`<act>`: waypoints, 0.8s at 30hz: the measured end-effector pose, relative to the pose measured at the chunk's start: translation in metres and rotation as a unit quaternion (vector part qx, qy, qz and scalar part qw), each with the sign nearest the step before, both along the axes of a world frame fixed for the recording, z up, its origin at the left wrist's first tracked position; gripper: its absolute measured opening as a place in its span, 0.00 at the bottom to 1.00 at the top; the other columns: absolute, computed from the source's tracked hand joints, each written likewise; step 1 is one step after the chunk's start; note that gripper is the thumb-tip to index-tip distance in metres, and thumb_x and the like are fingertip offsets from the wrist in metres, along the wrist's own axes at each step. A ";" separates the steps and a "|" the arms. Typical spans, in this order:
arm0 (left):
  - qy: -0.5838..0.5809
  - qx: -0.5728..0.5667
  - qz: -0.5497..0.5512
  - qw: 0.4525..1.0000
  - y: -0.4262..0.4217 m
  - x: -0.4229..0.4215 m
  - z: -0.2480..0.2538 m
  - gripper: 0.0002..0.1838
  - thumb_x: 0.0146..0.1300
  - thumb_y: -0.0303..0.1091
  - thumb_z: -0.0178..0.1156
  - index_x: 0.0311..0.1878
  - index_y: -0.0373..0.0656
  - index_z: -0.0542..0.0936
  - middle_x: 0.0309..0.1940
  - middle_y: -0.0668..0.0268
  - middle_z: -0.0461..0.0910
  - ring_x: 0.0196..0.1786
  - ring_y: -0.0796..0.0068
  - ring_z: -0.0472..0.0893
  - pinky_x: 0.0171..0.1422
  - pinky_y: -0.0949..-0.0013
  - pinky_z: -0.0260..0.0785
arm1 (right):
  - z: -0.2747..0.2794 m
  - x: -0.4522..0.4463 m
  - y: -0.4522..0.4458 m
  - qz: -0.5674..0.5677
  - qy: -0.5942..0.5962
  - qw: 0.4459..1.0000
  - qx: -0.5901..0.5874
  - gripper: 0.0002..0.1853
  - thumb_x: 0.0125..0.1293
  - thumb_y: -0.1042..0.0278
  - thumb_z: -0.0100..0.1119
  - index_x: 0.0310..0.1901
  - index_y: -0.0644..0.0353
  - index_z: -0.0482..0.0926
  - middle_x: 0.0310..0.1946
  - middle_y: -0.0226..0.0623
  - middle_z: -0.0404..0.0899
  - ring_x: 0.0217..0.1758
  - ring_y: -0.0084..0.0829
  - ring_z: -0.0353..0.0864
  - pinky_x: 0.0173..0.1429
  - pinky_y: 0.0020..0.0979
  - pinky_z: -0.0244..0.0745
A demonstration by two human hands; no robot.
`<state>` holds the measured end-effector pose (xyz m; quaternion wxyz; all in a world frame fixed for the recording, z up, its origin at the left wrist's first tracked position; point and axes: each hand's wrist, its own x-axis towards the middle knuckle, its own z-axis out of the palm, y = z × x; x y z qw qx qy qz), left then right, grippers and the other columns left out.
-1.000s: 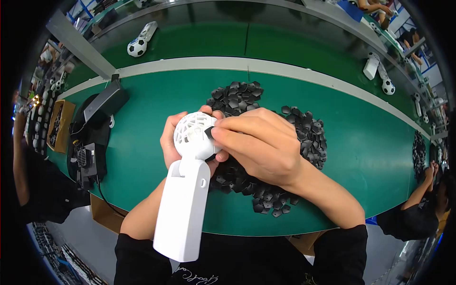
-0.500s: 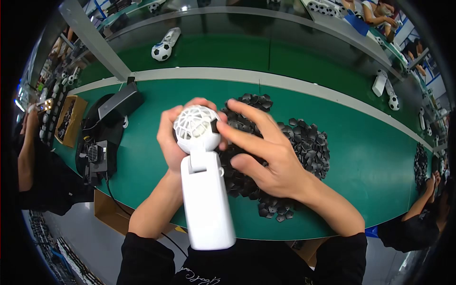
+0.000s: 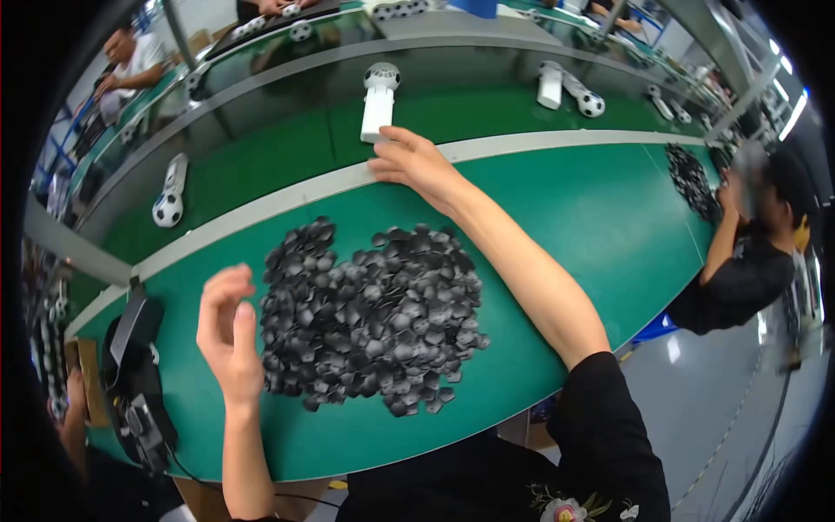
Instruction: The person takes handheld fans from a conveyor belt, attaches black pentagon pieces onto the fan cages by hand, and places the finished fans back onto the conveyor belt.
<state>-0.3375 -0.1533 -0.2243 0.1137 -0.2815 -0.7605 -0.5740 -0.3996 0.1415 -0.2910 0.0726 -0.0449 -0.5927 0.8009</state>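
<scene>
A white device with a round football-patterned head (image 3: 377, 103) lies on the green belt (image 3: 287, 152) beyond the pale rail. My right hand (image 3: 416, 167) reaches over the rail at the device's lower end, its fingers spread and holding nothing; whether a fingertip touches the device is unclear. To the left of the heap of small black pentagon pieces (image 3: 374, 322), my left hand (image 3: 230, 335) hovers above the green table, slightly blurred, with thumb and fingers apart and nothing between them.
More football-headed devices lie on the belt at left (image 3: 170, 193) and right (image 3: 570, 90). A black device with a cable (image 3: 139, 418) and a cardboard box (image 3: 87, 374) are at the left. Co-workers sit at the right (image 3: 748, 252) and far left (image 3: 135, 65).
The white device has left my hands and now lies on the belt. My right hand has moved forward over the rail, my left hand leftward. The camera view has turned right.
</scene>
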 end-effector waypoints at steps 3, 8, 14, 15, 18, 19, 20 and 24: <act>-0.014 -0.026 -0.052 0.998 -0.005 0.006 -0.006 0.05 0.59 0.23 0.52 0.38 0.34 0.74 0.43 0.57 0.76 0.47 0.67 0.76 0.53 0.66 0.67 | -0.021 0.001 0.017 -0.023 0.020 0.996 0.078 0.20 0.65 0.65 0.53 0.56 0.66 0.70 0.43 0.39 0.77 0.38 0.26 0.77 0.41 0.28 0.73; 0.148 -0.178 -0.109 0.967 0.007 0.015 -0.002 0.03 0.52 0.19 0.52 0.31 0.35 0.73 0.30 0.57 0.77 0.36 0.64 0.78 0.43 0.66 0.70 | -0.030 0.004 0.011 -0.062 0.072 0.968 0.234 0.12 0.63 0.67 0.54 0.43 0.66 0.78 0.34 0.36 0.80 0.36 0.24 0.78 0.42 0.27 0.73; 0.260 -0.203 -0.147 0.933 0.013 0.022 -0.004 0.11 0.36 0.16 0.57 0.27 0.38 0.77 0.20 0.63 0.76 0.24 0.64 0.78 0.29 0.68 0.71 | -0.036 0.007 0.014 -0.079 0.099 0.934 0.333 0.11 0.63 0.65 0.55 0.39 0.64 0.80 0.31 0.36 0.81 0.37 0.24 0.78 0.42 0.27 0.72; 0.264 -0.193 -0.148 0.933 0.013 0.023 -0.007 0.11 0.36 0.16 0.57 0.27 0.39 0.77 0.19 0.64 0.76 0.23 0.66 0.78 0.29 0.69 0.70 | -0.038 0.009 0.017 -0.085 0.103 0.926 0.353 0.11 0.63 0.65 0.56 0.39 0.63 0.81 0.32 0.37 0.81 0.37 0.25 0.79 0.43 0.27 0.72; 0.257 -0.171 -0.150 0.939 0.011 0.023 -0.011 0.10 0.38 0.18 0.56 0.27 0.39 0.79 0.21 0.62 0.78 0.24 0.66 0.79 0.29 0.69 0.72 | -0.042 0.012 0.019 -0.077 0.102 0.935 0.330 0.12 0.64 0.65 0.55 0.41 0.64 0.80 0.35 0.34 0.82 0.38 0.24 0.78 0.44 0.26 0.72; 0.263 -0.175 -0.146 0.937 0.009 0.022 -0.014 0.10 0.38 0.18 0.57 0.28 0.39 0.80 0.21 0.63 0.78 0.24 0.67 0.79 0.29 0.69 0.72 | -0.037 0.014 0.021 -0.077 0.096 0.915 0.383 0.12 0.64 0.65 0.55 0.42 0.64 0.80 0.34 0.32 0.81 0.38 0.22 0.76 0.44 0.24 0.71; 0.268 -0.182 -0.139 0.936 0.007 0.021 -0.018 0.10 0.39 0.19 0.59 0.28 0.40 0.80 0.22 0.65 0.78 0.23 0.69 0.78 0.28 0.69 0.71 | -0.035 0.012 0.026 -0.051 0.078 0.917 0.387 0.12 0.65 0.65 0.54 0.42 0.65 0.80 0.33 0.31 0.80 0.37 0.21 0.75 0.44 0.23 0.70; 0.249 -0.166 -0.105 0.948 0.000 0.009 -0.027 0.09 0.41 0.21 0.59 0.29 0.41 0.79 0.21 0.67 0.77 0.22 0.71 0.76 0.25 0.70 0.68 | -0.029 0.013 0.018 -0.042 0.104 0.904 0.413 0.11 0.66 0.67 0.52 0.41 0.66 0.78 0.34 0.33 0.80 0.38 0.22 0.75 0.45 0.23 0.69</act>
